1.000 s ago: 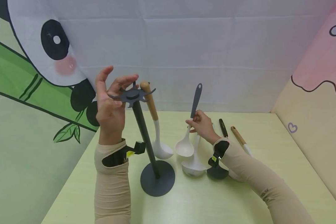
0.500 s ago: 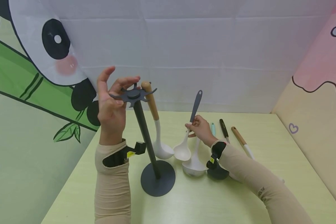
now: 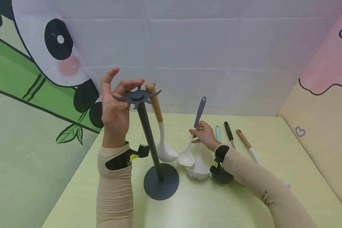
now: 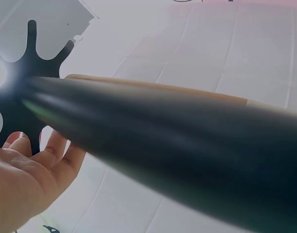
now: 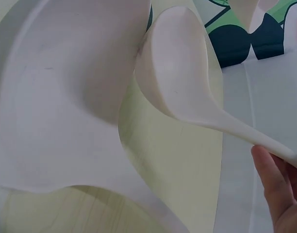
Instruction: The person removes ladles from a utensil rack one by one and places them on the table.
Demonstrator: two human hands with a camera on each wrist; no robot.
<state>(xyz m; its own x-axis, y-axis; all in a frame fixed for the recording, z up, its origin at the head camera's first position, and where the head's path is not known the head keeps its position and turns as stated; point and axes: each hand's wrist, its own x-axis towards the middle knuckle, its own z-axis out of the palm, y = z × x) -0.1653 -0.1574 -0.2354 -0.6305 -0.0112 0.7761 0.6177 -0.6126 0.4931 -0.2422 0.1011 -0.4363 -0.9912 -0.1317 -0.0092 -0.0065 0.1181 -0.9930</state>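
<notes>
My left hand [image 3: 115,110] grips the hooked top of a dark grey utensil stand [image 3: 151,136], thumb and a finger at its hooks. In the left wrist view, the fingers [image 4: 58,150] show behind the hooks. A white ladle with a wooden handle [image 3: 156,110] leans upright along the stand, its handle top among the hooks. My right hand [image 3: 205,136] pinches a white ladle with a grey handle [image 3: 200,110] near where grey meets white. Its bowl [image 5: 180,63] is low, close over the table, beside another white ladle [image 3: 199,169] that lies there.
A black utensil [image 3: 222,175] lies on the table [image 3: 165,215] by my right wrist. Behind it are a teal handle [image 3: 218,133], a black handle [image 3: 228,130] and a wooden-handled white utensil [image 3: 244,139], partly under my right sleeve. A white sheet [image 3: 193,57] hangs behind the table.
My right hand has lowered the grey-handled ladle, and its bowl has shifted slightly left and down toward the table. My left hand keeps its hold on the stand.
</notes>
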